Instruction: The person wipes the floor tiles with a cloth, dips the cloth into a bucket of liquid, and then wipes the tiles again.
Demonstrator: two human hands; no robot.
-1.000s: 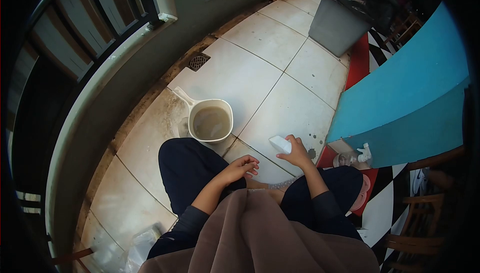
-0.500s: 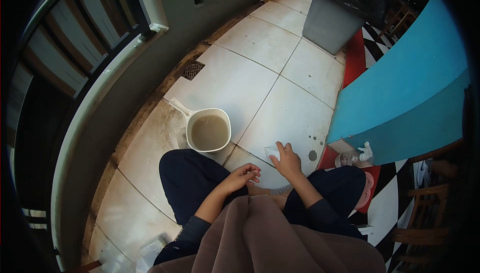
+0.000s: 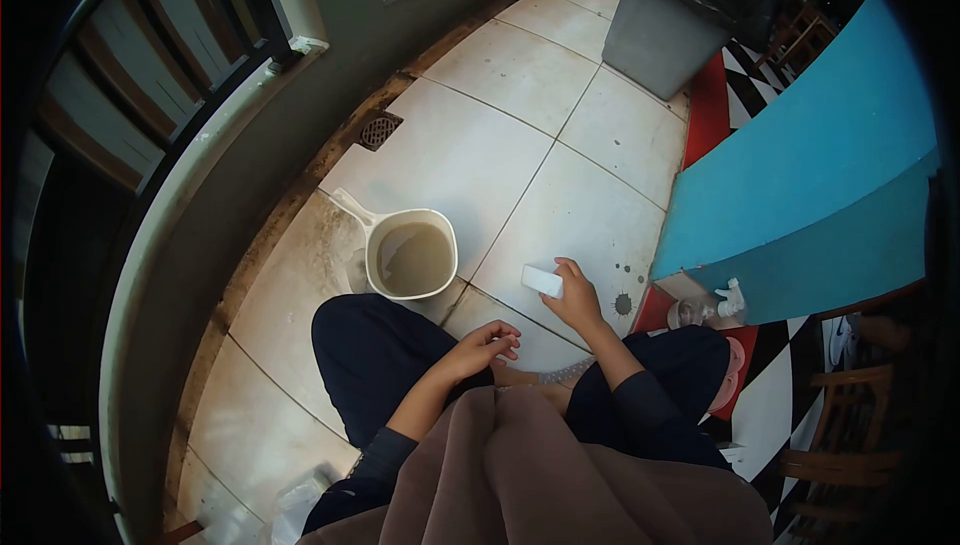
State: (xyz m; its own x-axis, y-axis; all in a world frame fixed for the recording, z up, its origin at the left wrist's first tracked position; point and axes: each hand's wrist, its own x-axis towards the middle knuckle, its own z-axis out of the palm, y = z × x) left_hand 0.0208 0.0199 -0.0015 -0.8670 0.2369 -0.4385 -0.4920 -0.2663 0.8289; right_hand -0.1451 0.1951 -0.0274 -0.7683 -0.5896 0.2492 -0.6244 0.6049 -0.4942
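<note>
My right hand grips a small white rectangular block, which looks like a melamine sponge, just above the white floor tiles. My left hand hovers near my left knee with its fingers loosely curled and parted, and nothing shows in it. Ahead and to the left, a cream-coloured water dipper stands on the tiles, its handle pointing up and left. Cloudy water fills part of the dipper, with a pale reflection on its surface.
Dark spots mark the tiles right of my right hand. A clear spray bottle stands by the blue panel. Farther off is a grey bin with a black liner. A floor drain lies along the wall at left.
My right hand has turned, so the white block now shows more fully and sits slightly higher and farther left. My left hand is nearly unchanged. The view has shifted a little.
</note>
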